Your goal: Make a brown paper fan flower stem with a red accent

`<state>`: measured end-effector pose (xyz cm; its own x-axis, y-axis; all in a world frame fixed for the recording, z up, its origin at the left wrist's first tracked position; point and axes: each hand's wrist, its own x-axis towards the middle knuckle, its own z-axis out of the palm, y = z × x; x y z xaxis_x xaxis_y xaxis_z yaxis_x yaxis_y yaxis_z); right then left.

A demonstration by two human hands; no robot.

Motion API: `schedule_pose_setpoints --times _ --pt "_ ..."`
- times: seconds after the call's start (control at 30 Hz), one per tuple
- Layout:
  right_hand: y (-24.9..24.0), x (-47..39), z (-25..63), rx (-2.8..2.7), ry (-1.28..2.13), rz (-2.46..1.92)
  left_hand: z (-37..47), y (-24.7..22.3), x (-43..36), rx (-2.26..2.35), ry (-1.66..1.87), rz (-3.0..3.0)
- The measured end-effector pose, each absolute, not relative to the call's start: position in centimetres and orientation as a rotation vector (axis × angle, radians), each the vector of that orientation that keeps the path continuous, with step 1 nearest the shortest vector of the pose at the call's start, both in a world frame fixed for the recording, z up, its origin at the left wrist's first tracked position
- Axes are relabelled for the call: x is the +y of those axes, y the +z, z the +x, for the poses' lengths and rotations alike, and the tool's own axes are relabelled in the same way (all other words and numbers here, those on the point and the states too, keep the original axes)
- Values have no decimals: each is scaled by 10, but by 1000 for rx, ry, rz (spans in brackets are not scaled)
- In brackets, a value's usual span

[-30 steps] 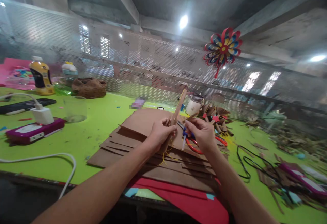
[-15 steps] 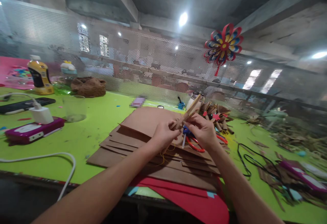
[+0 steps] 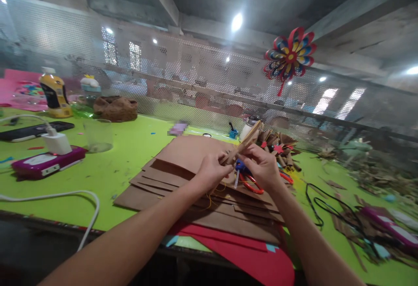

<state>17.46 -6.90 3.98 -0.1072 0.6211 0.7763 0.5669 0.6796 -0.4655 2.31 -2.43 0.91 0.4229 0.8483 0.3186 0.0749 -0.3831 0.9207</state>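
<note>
Brown folded strip [image 3: 243,145] pinched by left hand [image 3: 212,173] and right hand [image 3: 263,168], raised off the paper stack [image 3: 183,164] for finger access.

green table [image 3: 137,146] | brown sheets [image 3: 183,164] stacked centre, red sheet [image 3: 254,260] at near edge | left: magenta case [image 3: 45,164], cup [image 3: 98,136], yellow bottle [image 3: 55,95], white cable [image 3: 65,196] | right: black cable [image 3: 321,210], scraps [image 3: 365,177]

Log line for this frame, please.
left hand: grips folded brown strip | right hand: pinches strip | below: brown sheets, scissors
</note>
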Motion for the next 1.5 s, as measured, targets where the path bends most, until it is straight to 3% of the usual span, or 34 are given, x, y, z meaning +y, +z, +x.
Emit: schedule_pose_setpoints --times 1.5 --pt "29 -65 168 -1669 -78 -1039 18 20 -33 702 1069 1716"
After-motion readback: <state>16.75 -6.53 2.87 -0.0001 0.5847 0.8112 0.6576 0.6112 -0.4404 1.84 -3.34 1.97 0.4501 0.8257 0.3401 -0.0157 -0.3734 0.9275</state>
